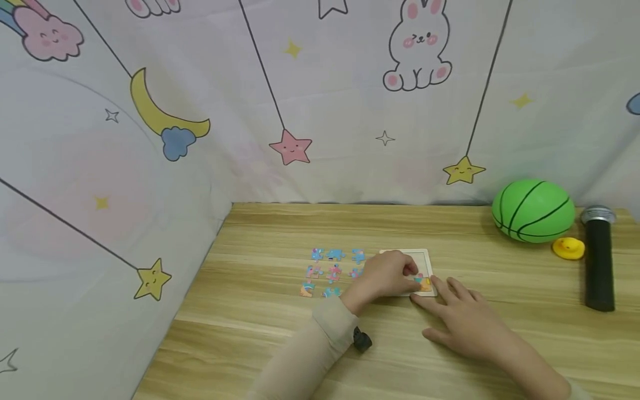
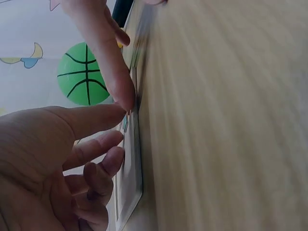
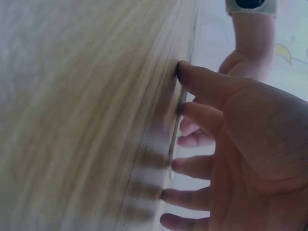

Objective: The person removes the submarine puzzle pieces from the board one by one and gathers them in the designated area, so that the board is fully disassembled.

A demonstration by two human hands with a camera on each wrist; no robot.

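Observation:
A light wooden puzzle tray (image 1: pixel 426 255) lies on the table, with an orange and teal puzzle piece (image 1: pixel 424 285) in its near right corner. My left hand (image 1: pixel 386 273) reaches over the tray, thumb and curled forefinger pinching that piece low against the tray floor. In the left wrist view, a sliver of the piece (image 2: pixel 126 123) shows between thumb and finger. Spread fingers of my right hand (image 1: pixel 465 319) touch the tray's near right corner and the table. Several loose puzzle pieces (image 1: pixel 334 273) lie in rows left of the tray, partly behind my left hand.
At the back right stand a green ball (image 1: pixel 534 211) with black lines, a yellow rubber duck (image 1: pixel 568 248) and a black microphone (image 1: pixel 599 261). A patterned cloth (image 1: pixel 350 100) hangs behind the wooden table (image 1: pixel 240 311). A small black object (image 1: pixel 362 339) sits by the left sleeve.

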